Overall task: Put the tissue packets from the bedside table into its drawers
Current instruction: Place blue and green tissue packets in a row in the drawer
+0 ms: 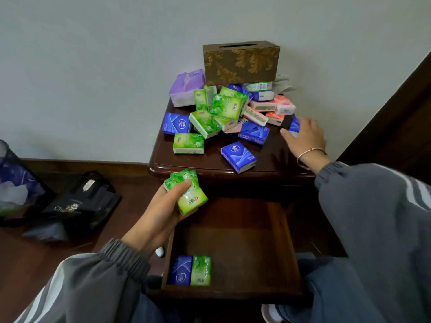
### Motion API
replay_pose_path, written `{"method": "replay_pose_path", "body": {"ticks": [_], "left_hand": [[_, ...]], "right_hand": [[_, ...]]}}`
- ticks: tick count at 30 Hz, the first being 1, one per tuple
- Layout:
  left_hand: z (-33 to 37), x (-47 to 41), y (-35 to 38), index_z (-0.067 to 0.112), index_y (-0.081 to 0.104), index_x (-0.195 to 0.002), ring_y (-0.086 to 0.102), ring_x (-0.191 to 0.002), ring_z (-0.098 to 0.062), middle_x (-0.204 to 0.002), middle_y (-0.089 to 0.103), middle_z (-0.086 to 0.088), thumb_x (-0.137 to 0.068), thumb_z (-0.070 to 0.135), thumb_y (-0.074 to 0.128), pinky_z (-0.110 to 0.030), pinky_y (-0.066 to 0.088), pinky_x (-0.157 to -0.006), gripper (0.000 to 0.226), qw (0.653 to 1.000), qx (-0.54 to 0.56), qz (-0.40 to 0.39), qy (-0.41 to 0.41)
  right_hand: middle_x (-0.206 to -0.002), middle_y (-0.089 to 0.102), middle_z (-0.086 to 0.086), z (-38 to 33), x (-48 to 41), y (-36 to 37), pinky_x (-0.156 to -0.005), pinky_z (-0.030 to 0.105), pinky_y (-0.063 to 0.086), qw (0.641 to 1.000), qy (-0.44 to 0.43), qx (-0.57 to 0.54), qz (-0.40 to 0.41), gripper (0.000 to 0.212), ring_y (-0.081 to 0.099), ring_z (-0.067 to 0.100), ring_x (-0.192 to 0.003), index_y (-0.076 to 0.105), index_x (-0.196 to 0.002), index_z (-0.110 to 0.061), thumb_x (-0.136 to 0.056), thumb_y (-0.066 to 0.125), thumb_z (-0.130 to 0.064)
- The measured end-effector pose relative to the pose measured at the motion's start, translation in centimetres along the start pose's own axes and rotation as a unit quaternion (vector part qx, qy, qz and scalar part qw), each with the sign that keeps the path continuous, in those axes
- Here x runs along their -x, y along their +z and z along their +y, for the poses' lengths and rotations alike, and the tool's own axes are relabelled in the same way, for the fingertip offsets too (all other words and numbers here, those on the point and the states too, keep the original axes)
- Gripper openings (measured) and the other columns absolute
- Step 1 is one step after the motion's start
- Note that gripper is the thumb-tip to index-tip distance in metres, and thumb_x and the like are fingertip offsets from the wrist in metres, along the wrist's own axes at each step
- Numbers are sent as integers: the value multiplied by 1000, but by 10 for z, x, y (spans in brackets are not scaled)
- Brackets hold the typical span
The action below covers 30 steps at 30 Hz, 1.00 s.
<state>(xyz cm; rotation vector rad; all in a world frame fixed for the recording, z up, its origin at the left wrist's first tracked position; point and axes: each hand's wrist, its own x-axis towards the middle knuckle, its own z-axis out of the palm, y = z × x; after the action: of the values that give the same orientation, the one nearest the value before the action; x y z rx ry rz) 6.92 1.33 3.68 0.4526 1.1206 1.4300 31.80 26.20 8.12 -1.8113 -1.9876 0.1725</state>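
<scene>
Several green, blue and pink tissue packets lie heaped on the dark wooden bedside table. My left hand grips a small stack of green packets over the front left corner of the open drawer. Inside the drawer, at its near left corner, a blue packet and a green packet lie side by side. My right hand reaches over the table's right edge, fingers spread around a blue packet that it partly hides. Another blue packet lies near the table's front.
A patterned brown tissue box rests on the heap by the wall, with a purple tissue pack at its left. Dark bags and a bin stand on the wooden floor to the left. A dark door frame rises at right.
</scene>
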Motion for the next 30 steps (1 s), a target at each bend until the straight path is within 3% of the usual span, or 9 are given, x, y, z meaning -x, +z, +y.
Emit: {"method": "replay_pose_path", "body": {"ticks": [4, 8, 10, 13, 18, 22, 25, 27, 30], "left_hand": [[0, -3, 7, 19, 63, -117, 69, -100, -27, -112, 71, -9, -85, 26, 65, -33, 58, -70, 34, 1000, -3, -2, 0], [-2, -6, 14, 17, 62, -121, 67, -103, -29, -113, 71, -10, -81, 28, 67, -34, 58, -72, 42, 1000, -4, -2, 0], [-3, -8, 18, 17, 61, -122, 67, -104, -30, -113, 70, -10, -85, 26, 65, -34, 58, -72, 39, 1000, -5, -4, -1], [-5, -7, 24, 17, 61, -121, 67, -103, -30, -110, 71, -8, -90, 24, 62, -34, 58, -73, 32, 1000, -6, -2, -4], [-5, 4, 28, 16, 59, -123, 66, -106, -31, -110, 72, -8, -90, 24, 62, -35, 59, -77, 34, 1000, -18, 4, -9], [-1, 14, 10, 15, 58, -125, 66, -107, -32, -114, 71, -11, -89, 25, 63, -36, 58, -78, 38, 1000, -8, 19, 1], [-2, 17, -1, 13, 56, -127, 68, -102, -30, -111, 71, -11, -89, 25, 62, -33, 58, -71, 40, 999, 6, 34, -1], [-6, 18, -1, 12, 55, -127, 68, -101, -30, -111, 70, -12, -90, 24, 62, -32, 58, -69, 40, 999, 15, 35, -8], [-8, 21, 2, 12, 56, -126, 69, -100, -29, -110, 71, -11, -87, 25, 64, -32, 57, -67, 42, 999, 21, 27, -12]], "right_hand": [[-152, 30, 12, 19, -16, 9, -111, 45, 30, 990, -28, 65, -124, 65, 29, 31, -139, 35, -142, -9, -92, 47, -49], [-121, 58, 21, 28, 10, 10, -93, 42, 43, 996, -73, 14, -40, 41, 51, 38, -113, 58, -114, -3, -90, 55, -36], [-111, 59, 19, 35, 30, 10, -89, 41, 41, 996, -88, -14, 23, 31, 51, 39, -107, 61, -103, -6, -86, 61, -32], [-112, 50, 16, 35, 43, 13, -89, 38, 39, 997, -49, -26, 58, 32, 45, 35, -108, 56, -98, -9, -83, 66, -35], [-122, 48, 22, 17, 27, 8, -95, 39, 37, 997, 60, -51, 21, 39, 42, 37, -116, 53, -106, 0, -82, 64, -28], [-115, 53, 20, 5, 43, -16, -83, 35, 40, 981, 103, -153, 58, 44, 49, 36, -109, 52, -105, -1, -72, 69, -25], [-109, 60, 13, -27, 73, -27, -79, 28, 39, 965, 27, -239, 102, 46, 56, 30, -100, 54, -106, -7, -67, 71, -26], [-110, 62, 9, -57, 95, -20, -85, 30, 42, 963, -65, -253, 61, 46, 57, 26, -101, 55, -110, -11, -68, 72, -20], [-125, 56, 9, -89, 116, 1, -96, 29, 37, 973, -126, -192, -34, 60, 51, 26, -113, 49, -129, -15, -72, 68, -21]]}}
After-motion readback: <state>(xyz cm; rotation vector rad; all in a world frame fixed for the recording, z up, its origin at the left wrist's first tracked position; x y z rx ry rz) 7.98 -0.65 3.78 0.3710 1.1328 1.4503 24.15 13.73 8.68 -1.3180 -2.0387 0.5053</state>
